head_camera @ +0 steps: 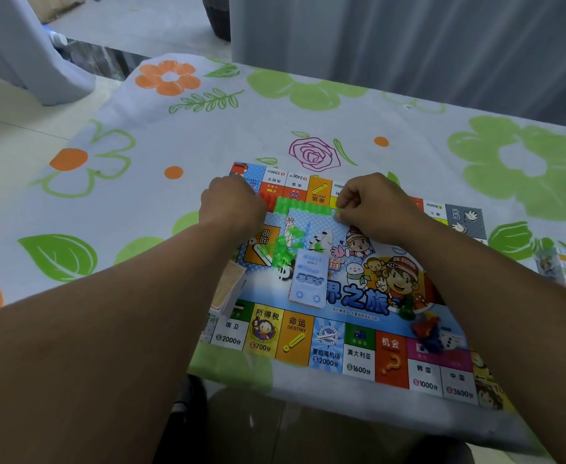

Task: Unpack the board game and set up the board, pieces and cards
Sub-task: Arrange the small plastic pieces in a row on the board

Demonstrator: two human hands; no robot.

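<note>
Here the board (pixel 328 333) lies flat on the tabletop (pixel 208 139) under both hands; a row of green houses (pixel 303 206) stands between them, near the board's far edge; the left hand (pixel 233 205) sits at the row's left end, knuckles up, fingers hidden, so I cannot tell whether it holds anything; the right hand (pixel 372 204) is curled at the right end, pinching a green house (pixel 337 214). Nearer than the hands lie loose houses (pixel 285 249), a blue card stack (pixel 308 279) and, below the left hand, a yellow card stack (pixel 229 286); pawns (pixel 425 329) and a die (pixel 449 341) sit beside the right forearm.
</note>
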